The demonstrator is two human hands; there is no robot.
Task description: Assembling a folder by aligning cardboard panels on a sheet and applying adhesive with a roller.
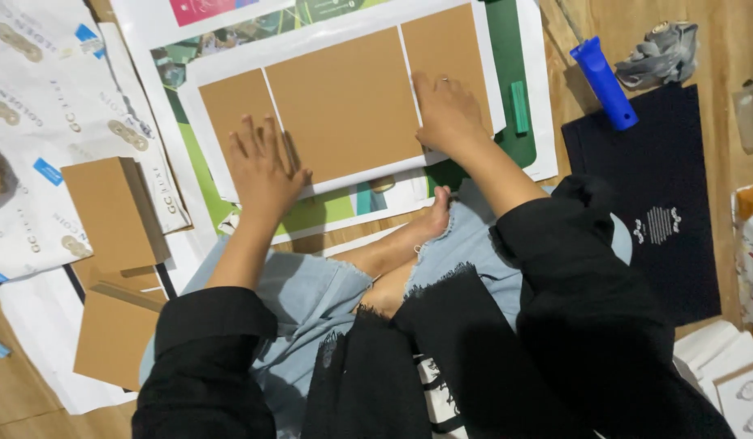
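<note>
brown card panels [344, 102] lie on white sheet [336, 175].
left hand [262, 167] at 7 o'clock, right hand [445, 114] at 3 o'clock, both flat, open, pressing panels.

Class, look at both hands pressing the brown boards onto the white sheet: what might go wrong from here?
1. The left hand and right hand press different brown boards; uneven pressure may shift them and spoil the narrow gaps between them.
2. The white sheet lies on loose printed papers, so it may slide.
</note>
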